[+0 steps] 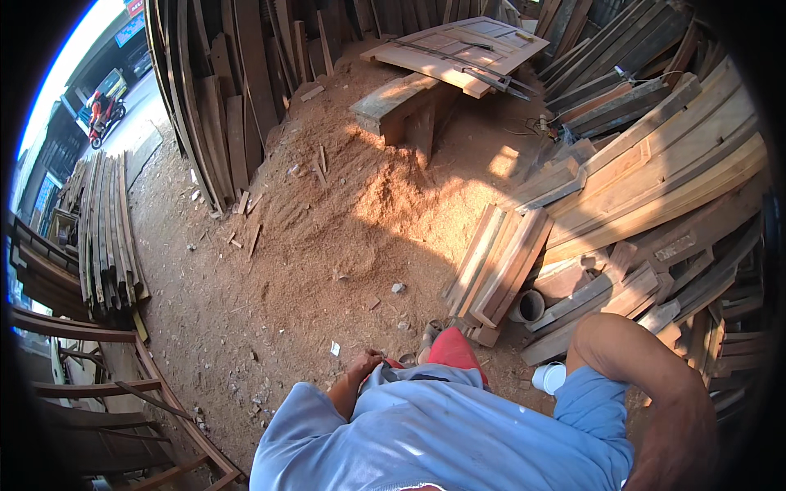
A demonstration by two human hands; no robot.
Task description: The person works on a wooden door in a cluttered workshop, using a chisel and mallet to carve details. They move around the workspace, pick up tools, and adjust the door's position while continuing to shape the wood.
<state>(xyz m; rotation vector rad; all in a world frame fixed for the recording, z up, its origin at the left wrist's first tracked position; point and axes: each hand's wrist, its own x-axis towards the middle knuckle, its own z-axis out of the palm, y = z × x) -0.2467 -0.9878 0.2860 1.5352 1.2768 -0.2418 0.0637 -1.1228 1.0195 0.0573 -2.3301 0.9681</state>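
Beside the hem of my blue shirt [458,417] is my left hand [365,362], its fingers curled in. What they hold, if anything, is hidden. My right arm [655,372] is bent, with the elbow out to the side and the forearm running back to the lower edge. The right hand itself is out of the picture. Below me show my red shorts [455,350] and a sandalled foot [431,331] on the sawdust. Just right of my legs stands a white tub [548,377].
Sawdust [327,237] covers the ground. Ahead, a wooden door panel [467,51] with long clamps rests by a bench [397,100]. Stacked timber [655,180] and a grey bucket [528,306] crowd the right. Wooden frames [98,389] lie left; a motorbike [106,121] is on the road.
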